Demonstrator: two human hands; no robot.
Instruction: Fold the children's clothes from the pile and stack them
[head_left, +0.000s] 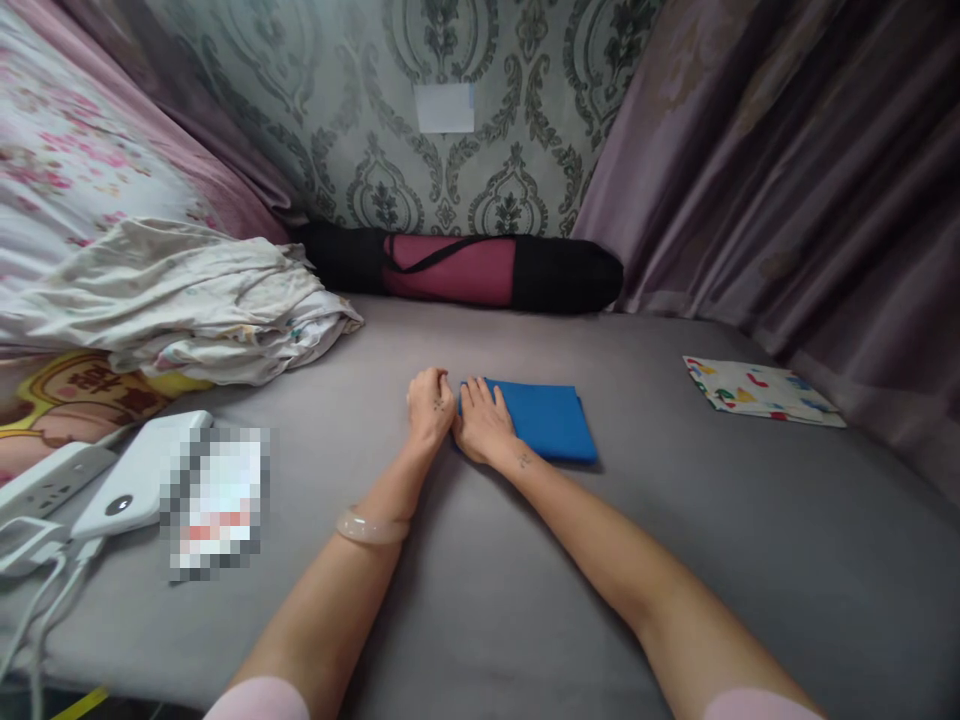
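A folded blue cloth lies flat on the grey bed sheet in front of me. My right hand rests palm down on its left part, fingers stretched out. Close beside it, at the cloth's left edge, is my left hand. Its fingers are curled in, and whatever they may hold is hidden. A pale bangle circles my left forearm.
Across the back lies a long black and dark-pink bag. To the right is a folded patterned cloth. On the left are crumpled bedding, a white power bank, a power strip with cables, and a blurred-out packet.
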